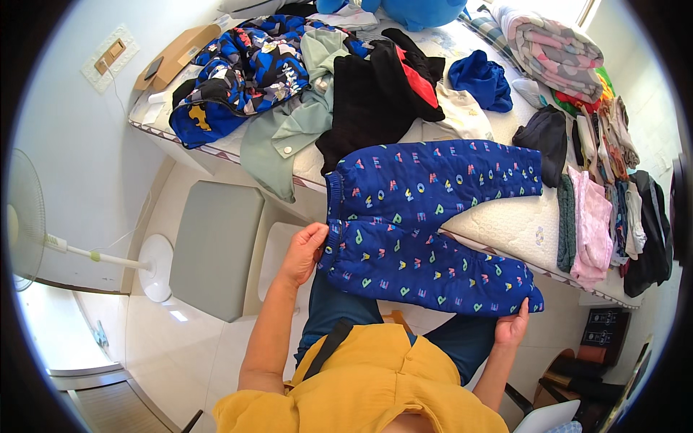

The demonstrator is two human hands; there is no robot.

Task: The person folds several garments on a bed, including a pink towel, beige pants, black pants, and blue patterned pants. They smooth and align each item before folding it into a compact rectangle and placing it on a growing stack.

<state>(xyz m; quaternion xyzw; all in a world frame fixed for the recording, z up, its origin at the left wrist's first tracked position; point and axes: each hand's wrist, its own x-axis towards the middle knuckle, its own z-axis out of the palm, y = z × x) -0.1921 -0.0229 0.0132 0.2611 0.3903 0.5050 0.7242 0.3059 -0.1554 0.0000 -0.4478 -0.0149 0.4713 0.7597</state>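
Note:
A pair of blue pants [411, 224] with colourful letters lies stretched sideways between my hands, its waistband to the left and its leg cuffs to the right. The upper leg rests on the edge of the bed [505, 224], while the lower leg hangs over my lap. My left hand [307, 249] is closed on the waistband, thumb on top. At the near leg's cuff, my right hand [512, 325] pinches the hem. Just beyond the pants lie a black and red garment [375, 94] and a cream garment [462, 115].
Folded clothes [588, 224] stand in rows on the bed's right side, below a rolled quilt [552, 47]. A patterned jacket [253, 68] and a pale green garment [278, 141] lie at the left. A grey-lidded box [216, 249] and a fan [94, 252] stand on the floor.

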